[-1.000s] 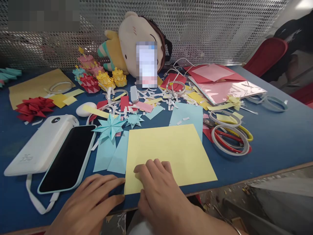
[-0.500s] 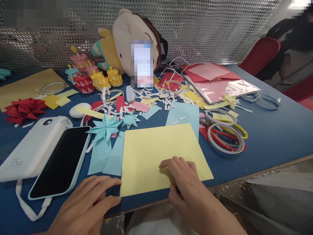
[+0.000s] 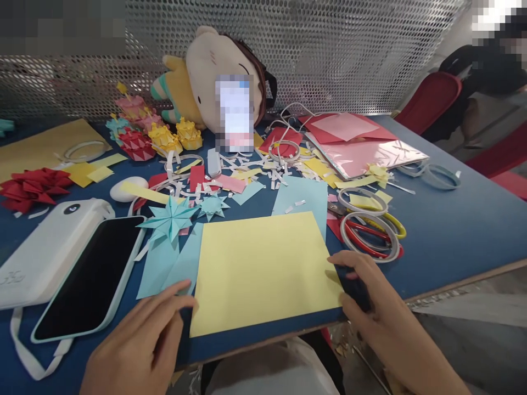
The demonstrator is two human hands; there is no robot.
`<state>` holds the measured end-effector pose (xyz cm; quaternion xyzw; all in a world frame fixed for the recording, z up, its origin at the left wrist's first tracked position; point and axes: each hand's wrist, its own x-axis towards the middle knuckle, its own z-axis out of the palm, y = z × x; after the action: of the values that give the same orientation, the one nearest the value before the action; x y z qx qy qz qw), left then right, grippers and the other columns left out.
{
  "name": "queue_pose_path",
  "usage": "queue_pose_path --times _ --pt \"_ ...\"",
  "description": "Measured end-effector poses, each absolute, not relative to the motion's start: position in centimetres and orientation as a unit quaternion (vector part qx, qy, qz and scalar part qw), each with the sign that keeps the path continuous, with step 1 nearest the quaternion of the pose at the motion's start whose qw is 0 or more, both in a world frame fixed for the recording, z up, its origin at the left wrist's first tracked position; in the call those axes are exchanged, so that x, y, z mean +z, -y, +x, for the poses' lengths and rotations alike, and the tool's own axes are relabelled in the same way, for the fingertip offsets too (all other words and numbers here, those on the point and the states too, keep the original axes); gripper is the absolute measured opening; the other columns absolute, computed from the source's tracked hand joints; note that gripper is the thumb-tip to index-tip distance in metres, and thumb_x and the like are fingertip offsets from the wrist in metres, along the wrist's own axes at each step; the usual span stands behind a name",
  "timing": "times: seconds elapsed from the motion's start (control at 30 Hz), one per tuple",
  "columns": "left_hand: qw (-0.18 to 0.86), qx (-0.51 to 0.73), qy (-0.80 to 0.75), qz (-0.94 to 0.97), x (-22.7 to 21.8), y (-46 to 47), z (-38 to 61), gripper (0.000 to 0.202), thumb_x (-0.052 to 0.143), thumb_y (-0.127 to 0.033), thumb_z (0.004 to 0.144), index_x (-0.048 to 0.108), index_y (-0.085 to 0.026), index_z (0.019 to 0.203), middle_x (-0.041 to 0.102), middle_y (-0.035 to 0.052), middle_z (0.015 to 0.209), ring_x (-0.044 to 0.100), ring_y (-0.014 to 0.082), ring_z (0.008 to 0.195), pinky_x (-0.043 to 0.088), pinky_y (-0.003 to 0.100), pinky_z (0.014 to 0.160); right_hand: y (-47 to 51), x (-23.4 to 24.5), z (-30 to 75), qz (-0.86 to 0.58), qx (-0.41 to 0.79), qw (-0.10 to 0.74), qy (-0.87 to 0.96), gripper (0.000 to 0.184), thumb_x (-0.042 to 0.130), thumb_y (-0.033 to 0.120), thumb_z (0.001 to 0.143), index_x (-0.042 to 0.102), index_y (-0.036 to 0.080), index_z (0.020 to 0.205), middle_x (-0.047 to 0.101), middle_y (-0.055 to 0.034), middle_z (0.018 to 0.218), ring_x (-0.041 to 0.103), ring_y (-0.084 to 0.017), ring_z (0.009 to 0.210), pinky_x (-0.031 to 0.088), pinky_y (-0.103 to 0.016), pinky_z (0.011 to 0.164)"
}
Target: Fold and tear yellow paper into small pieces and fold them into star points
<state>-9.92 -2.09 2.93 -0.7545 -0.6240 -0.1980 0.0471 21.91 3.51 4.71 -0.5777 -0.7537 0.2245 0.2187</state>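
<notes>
A yellow sheet of paper (image 3: 263, 274) lies flat near the table's front edge. At its left edge, my left hand (image 3: 142, 332) rests with fingertips by the paper, fingers stretched out and not gripping. My right hand (image 3: 373, 293) is at the opposite edge, thumb and forefinger apart, their tips touching the sheet's side. Beneath and behind the sheet lie a light blue sheet (image 3: 300, 195) and light blue strips (image 3: 158, 263). A folded blue paper star (image 3: 171, 218) sits beyond the left hand, with a smaller star (image 3: 212, 207) beside it.
Scissors with red handles (image 3: 373, 247) lie under tape rolls (image 3: 397, 252) at right. A phone (image 3: 90, 280) and white power bank (image 3: 45, 258) occupy the left. Paper scraps (image 3: 242, 162), a plush bag (image 3: 206, 71) and a lit, blurred screen (image 3: 235, 112) stand behind.
My right hand has moved from above the middle of the yellow sheet to its right edge. My left hand stays at the left edge, its fingers slightly shifted. The view has turned slightly.
</notes>
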Motion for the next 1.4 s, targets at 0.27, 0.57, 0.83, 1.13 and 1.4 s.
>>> queue_pose_path --times 0.27,0.57,0.83,1.13,1.4 --pt "0.062 -0.180 0.658 -0.728 3.3 1.5 -7.0 0.026 0.043 -0.041 0.095 0.051 -0.028 0.115 0.074 0.0025 0.095 0.074 0.0214 0.077 0.056 0.027 0.053 -3.5 3.4 20.9 -0.603 0.226 0.281 0.711 0.030 0.049 0.032 0.094 0.048 0.036 0.123 0.054 -0.0056 0.133 0.055 -0.024 0.124 0.058 -0.037 0.088" --pt "0.044 -0.181 0.673 -0.716 3.1 1.6 -7.0 0.026 0.044 -0.040 0.094 0.049 -0.029 0.117 0.073 0.0022 0.095 0.073 0.0203 0.075 0.056 0.026 0.052 -2.8 4.2 19.9 -0.606 0.083 0.273 0.742 0.023 0.047 0.027 0.095 0.053 0.033 0.116 0.064 -0.0055 0.129 0.070 -0.022 0.103 0.060 -0.024 0.060" --pt "0.050 -0.194 0.686 -0.700 2.8 1.8 -6.7 0.024 0.045 -0.038 0.095 0.050 -0.031 0.117 0.072 -0.0003 0.103 0.072 0.0197 0.085 0.057 0.026 0.066 -3.0 4.1 19.3 -0.615 0.051 0.263 0.742 0.022 0.045 0.029 0.094 0.057 0.028 0.113 0.066 -0.0099 0.127 0.071 -0.026 0.102 0.062 -0.028 0.057" --pt "-0.020 -0.198 0.707 -0.679 2.6 1.8 -6.7 0.026 0.047 -0.041 0.093 0.052 -0.032 0.117 0.071 0.0003 0.100 0.071 0.0224 0.084 0.056 0.029 0.068 -3.1 4.1 19.5 -0.633 0.167 0.339 0.676 0.024 0.052 0.033 0.091 0.059 0.031 0.114 0.072 -0.0051 0.113 0.071 -0.023 0.099 0.061 -0.029 0.070" --pt "-0.198 -0.262 0.805 -0.494 4.5 1.8 -5.3 0.050 0.046 -0.056 0.084 0.043 -0.034 0.129 0.061 0.0053 0.112 0.061 0.0298 0.095 0.051 0.044 0.076 -4.8 4.9 20.0 -0.559 0.507 0.436 0.490 0.033 0.071 0.038 0.080 0.060 0.024 0.107 0.078 -0.0040 0.084 0.072 -0.020 0.068 0.057 -0.026 0.057"
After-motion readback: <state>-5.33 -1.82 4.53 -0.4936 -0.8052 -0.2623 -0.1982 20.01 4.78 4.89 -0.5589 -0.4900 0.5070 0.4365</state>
